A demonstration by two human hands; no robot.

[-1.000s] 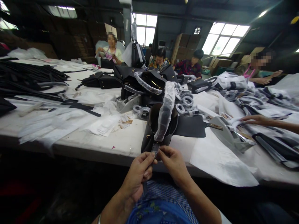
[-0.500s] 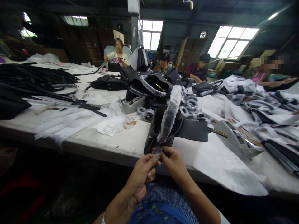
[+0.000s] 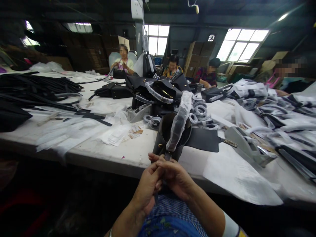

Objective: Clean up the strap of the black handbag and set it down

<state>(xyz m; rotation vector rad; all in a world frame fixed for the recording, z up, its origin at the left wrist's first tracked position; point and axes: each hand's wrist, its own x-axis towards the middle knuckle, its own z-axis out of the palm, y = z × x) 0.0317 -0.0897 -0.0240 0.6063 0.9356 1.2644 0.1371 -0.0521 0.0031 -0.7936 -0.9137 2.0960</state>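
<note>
A black handbag [image 3: 161, 133] stands open at the table's near edge, its dark flap [image 3: 203, 140] spread to the right. Its handle [image 3: 179, 123] arches up, wrapped in clear plastic film. Just below the handle's near end, my left hand [image 3: 150, 179] pinches the dark strap [image 3: 168, 156] that hangs from it. My right hand [image 3: 176, 174] closes over the same strap, its fingers lapping across the left thumb. The fingers hide most of the strap between them.
Grey tape dispensers [image 3: 249, 148] stand right of the bag and behind it. White sheets [image 3: 239, 177] hang over the front edge at right. More black bags [image 3: 153, 87] pile up behind, and black straps [image 3: 37, 87] heap at left. Several co-workers sit across the table.
My right hand has shifted left and wrapped over the strap and the left fingertips. My left hand keeps its pinch. The view has moved slightly.
</note>
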